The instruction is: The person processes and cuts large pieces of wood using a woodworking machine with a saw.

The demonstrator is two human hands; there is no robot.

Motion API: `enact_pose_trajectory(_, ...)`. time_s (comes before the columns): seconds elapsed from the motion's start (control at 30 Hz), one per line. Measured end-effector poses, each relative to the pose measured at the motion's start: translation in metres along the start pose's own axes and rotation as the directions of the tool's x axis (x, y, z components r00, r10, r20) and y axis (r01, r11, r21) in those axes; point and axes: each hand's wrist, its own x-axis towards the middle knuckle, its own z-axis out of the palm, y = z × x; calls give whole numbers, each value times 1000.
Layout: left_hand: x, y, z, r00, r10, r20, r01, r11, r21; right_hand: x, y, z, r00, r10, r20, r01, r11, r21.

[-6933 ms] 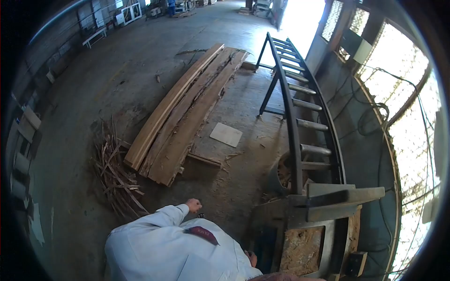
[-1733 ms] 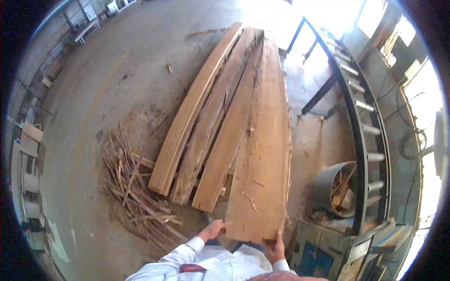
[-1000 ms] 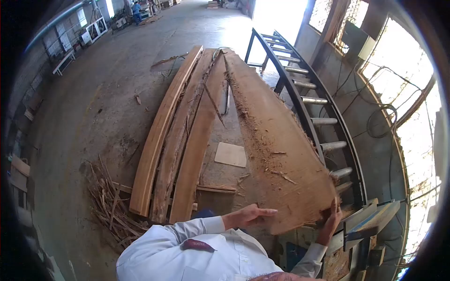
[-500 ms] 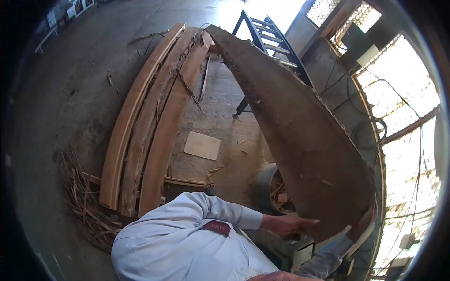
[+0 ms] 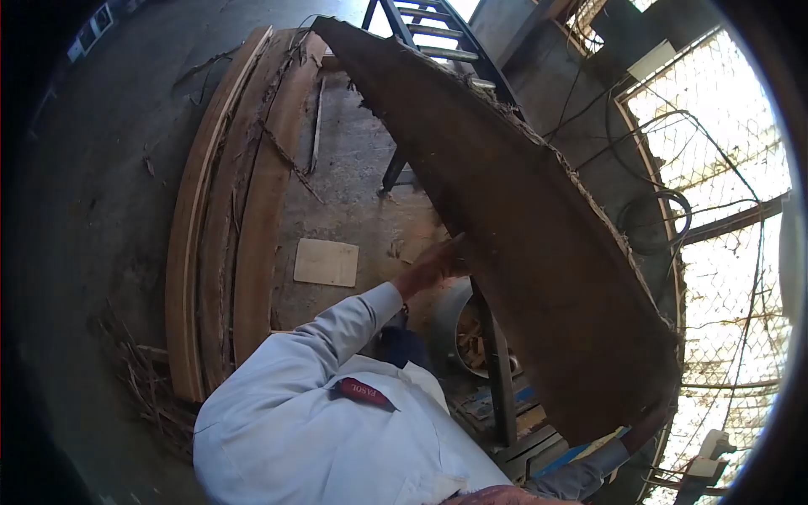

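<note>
Plank [image 5: 539,252] slants from far left to near right, seemingly tilted.

- Dressed in a pale shirt [image 5: 320,421], white shading to blue-grey, long-sleeved, loosely cut, creased across shoulder and front.
- Left sleeve [image 5: 343,326] deeply folded around the elbow; ends in a plain, smooth cuff [image 5: 385,301], buttoning not visible.
- Right sleeve [image 5: 581,476] looks greyer in shadow, wrinkled; cuff detail too dim to tell.
- On the chest, a dark red patch [image 5: 364,392], narrow, tapering toward the ends; carries small light lettering, upside down from here, too small to read surely.
- Below the shirt, a bit of dark blue trousers [image 5: 404,347], plain cloth.
- Bare left hand [image 5: 433,268], ungloved.
</note>
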Motion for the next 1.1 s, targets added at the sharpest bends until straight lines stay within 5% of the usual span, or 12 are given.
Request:
enact_pose_trajectory(0.1, 42, -6, 7, 948, -226, -226, 270, 945, 185, 23, 20, 27, 995, 86, -42, -87, 996, -34)
enact_pose_trajectory(0.6, 109, -63, -9, 885, -357, -300, 418, 892, 171, 63, 66, 91, 957, 290, -28, -290, 938, -192)
enact_pose_trajectory(0.67, 116, -75, -51, 796, -567, -213, 561, 557, 612, 66, 62, 94, 955, 294, -24, -293, 935, -199)
enact_pose_trajectory(0.77, 117, -62, -95, 746, -628, -224, 458, 238, 856, 72, 54, 91, 954, 298, -32, -297, 926, -232)
enact_pose_trajectory(0.83, 116, -16, -105, 839, -389, -381, 538, 490, 686, 80, 48, 89, 952, 303, -29, -301, 920, -251)
enact_pose_trajectory(0.87, 131, 24, -90, 801, -194, -567, 486, 763, 426, 85, 40, 86, 952, 305, -40, -305, 916, -262)
enact_pose_trajectory(0.9, 146, 39, -103, 792, -174, -585, 443, 824, 354, 89, 33, 84, 952, 304, -42, -304, 914, -268)
enact_pose_trajectory(0.97, 171, 62, -139, 768, -147, -623, 342, 917, 205, 99, 16, 79, 950, 309, -55, -311, 907, -282)
enact_pose_trajectory(1.07, 207, 67, -170, 887, -174, -428, 312, 909, 277, 122, -23, 66, 958, 284, -48, -284, 908, -307)
enact_pose_trajectory(1.1, 207, 65, -178, 940, -106, -324, 286, 762, 581, 130, -43, 62, 966, 256, -34, -254, 917, -307)
